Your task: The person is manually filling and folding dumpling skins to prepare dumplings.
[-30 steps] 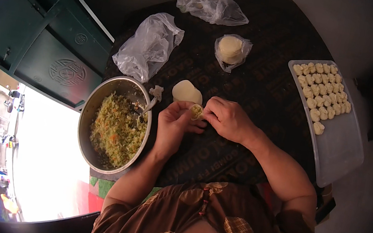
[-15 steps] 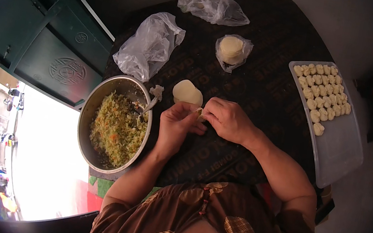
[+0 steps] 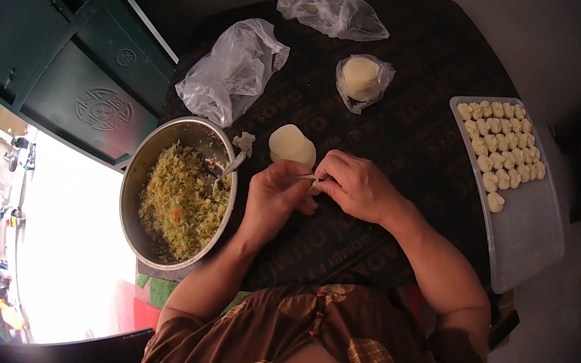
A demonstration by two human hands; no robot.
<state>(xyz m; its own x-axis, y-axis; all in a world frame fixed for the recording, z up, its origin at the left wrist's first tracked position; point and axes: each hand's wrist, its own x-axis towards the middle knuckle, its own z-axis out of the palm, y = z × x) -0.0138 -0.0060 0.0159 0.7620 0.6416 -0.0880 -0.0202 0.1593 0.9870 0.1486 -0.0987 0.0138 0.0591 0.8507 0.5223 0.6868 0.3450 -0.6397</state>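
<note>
Grey tray (image 3: 525,251) at right: pleated dumplings (image 3: 500,144) cover only its far part, so we'd call this partway. One dumpling (image 3: 314,188) is in work mid-desk (image 3: 416,118): our left hand (image 3: 275,190) and right hand (image 3: 351,186) both pinch it; fingers hide the seam, can't tell if sealed. Left to use: wrappers (image 3: 289,141) just beyond, far stack (image 3: 360,76) in clear plastic, plenty of filling (image 3: 178,209) in the steel bowl (image 3: 194,135) at left.
</note>
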